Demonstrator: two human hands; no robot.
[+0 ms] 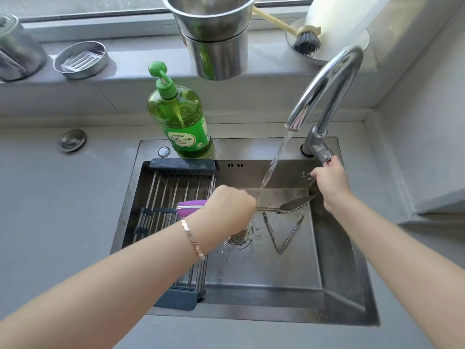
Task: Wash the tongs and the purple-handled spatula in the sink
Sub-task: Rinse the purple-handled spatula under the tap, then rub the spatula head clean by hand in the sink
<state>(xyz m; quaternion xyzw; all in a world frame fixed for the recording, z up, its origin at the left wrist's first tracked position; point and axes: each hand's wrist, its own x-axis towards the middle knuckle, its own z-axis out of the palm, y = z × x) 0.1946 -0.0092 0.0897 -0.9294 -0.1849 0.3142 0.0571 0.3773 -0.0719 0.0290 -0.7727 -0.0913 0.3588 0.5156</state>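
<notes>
My left hand (230, 206) grips the purple-handled spatula (289, 205) over the steel sink (276, 285). The purple grip sticks out to the left of my fist, and the metal blade points right above the basin. Water runs from the curved faucet (327, 84) and falls just right of my left hand, onto the spatula's shaft. Metal tongs (283, 234) lie spread in a V on the sink floor, below the blade. My right hand (329, 181) holds the faucet lever (327, 157) at the sink's back right corner.
A dark roll-up drying rack (176, 222) covers the sink's left part. A green dish-soap bottle (180, 117) stands behind the sink. Steel utensil cups (216, 41), a round tin (81, 60) and a dish brush (305, 39) sit on the window ledge. Grey counter surrounds the sink.
</notes>
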